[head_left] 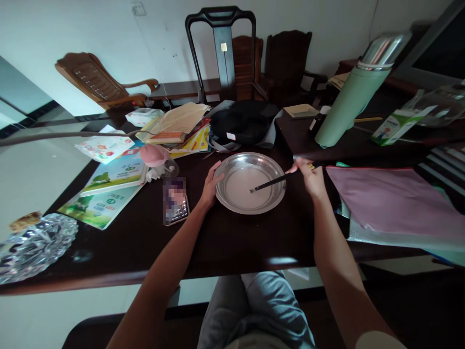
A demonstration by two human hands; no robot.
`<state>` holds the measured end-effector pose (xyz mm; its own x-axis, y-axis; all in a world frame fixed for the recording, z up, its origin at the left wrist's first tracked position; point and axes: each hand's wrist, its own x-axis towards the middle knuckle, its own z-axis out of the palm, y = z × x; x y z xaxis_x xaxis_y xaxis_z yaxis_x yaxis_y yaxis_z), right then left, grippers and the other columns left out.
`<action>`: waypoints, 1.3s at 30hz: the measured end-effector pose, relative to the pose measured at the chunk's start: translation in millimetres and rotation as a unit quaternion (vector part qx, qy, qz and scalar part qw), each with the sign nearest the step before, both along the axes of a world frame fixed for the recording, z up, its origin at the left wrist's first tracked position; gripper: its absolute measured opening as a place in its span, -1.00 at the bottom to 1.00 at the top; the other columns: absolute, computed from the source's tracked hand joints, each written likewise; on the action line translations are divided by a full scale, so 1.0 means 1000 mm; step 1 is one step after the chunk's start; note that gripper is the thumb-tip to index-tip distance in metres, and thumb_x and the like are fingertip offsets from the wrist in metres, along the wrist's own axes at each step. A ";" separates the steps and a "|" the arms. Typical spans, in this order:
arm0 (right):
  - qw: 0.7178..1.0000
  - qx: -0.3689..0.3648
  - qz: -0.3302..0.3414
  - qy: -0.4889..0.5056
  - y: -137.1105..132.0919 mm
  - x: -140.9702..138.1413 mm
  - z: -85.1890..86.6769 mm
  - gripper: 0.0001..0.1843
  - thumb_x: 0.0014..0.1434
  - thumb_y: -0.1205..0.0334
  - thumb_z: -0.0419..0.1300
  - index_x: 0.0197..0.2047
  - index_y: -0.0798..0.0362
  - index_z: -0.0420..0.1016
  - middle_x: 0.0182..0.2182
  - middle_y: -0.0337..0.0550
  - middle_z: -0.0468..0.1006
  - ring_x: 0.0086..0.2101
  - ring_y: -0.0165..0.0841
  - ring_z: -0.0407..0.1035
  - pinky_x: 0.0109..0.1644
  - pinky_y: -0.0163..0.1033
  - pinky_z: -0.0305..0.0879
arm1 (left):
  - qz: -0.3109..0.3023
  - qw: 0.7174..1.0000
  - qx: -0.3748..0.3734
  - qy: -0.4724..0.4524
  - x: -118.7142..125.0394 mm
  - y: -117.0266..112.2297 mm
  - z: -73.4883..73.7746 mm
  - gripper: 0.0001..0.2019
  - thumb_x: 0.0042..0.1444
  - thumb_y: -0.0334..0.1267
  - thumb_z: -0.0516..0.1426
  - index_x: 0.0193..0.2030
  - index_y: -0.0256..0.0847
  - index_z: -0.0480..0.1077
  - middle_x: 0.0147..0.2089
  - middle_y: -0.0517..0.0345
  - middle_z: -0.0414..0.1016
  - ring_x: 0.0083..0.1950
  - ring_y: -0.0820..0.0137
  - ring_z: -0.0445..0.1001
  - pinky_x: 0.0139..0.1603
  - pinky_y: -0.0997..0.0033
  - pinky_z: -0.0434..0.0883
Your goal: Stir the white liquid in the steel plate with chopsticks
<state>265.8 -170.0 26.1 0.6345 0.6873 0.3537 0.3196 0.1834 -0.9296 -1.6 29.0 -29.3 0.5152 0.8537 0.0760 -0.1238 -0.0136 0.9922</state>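
A round, shallow metal dish [250, 208] sits on the dark table in front of me, with a pale, whitish layer over its bottom. My left hand [210, 186] grips its left rim, thumb over the edge and fingers along the outside. In my right hand [308, 175], at the dish's right side, is a pair of black chopsticks [272, 182] with gold bands near the grip. They slant down to the left over the rim, and their tips are over the middle of the dish; whether they touch the bottom I cannot tell.
Left of the dish lie a phone [176, 201], a pink-topped item [154, 156], booklets [109, 194] and a cut-glass bowl [47, 242]. Behind it sits a black bag [243, 121]. To the right are a green thermos [348, 102], a small box [395, 126] and a pink folder [395, 198].
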 end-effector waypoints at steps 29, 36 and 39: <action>0.999 -0.015 0.032 -0.006 0.001 -0.005 0.002 -0.36 0.14 -0.50 0.29 -0.57 -0.11 0.51 -0.55 -0.17 0.64 -0.38 -0.16 0.60 -0.05 -0.01 0.52 | -0.001 1.000 0.002 0.001 0.001 0.000 0.000 -0.31 0.04 0.08 0.38 0.31 -0.06 0.45 0.35 -0.04 0.53 0.36 -0.06 0.48 0.39 -0.10 0.40; 0.998 -0.006 0.006 -0.059 0.003 -0.004 0.000 -0.40 0.17 -0.48 0.28 -0.47 -0.10 0.62 -0.43 -0.17 0.72 -0.28 -0.16 0.62 0.03 -0.01 0.50 | -0.007 1.000 -0.003 -0.005 0.000 -0.001 0.000 -0.30 0.06 0.06 0.38 0.33 -0.06 0.44 0.37 -0.05 0.51 0.39 -0.06 0.46 0.41 -0.08 0.39; 0.999 0.015 -0.034 -0.020 -0.001 0.003 0.000 -0.36 0.18 -0.50 0.26 -0.57 -0.10 0.53 -0.56 -0.20 0.63 -0.40 -0.18 0.58 0.00 0.01 0.52 | -0.010 1.000 -0.002 -0.006 0.000 0.000 0.000 -0.30 0.06 0.07 0.38 0.33 -0.06 0.44 0.34 -0.04 0.53 0.36 -0.06 0.47 0.40 -0.10 0.40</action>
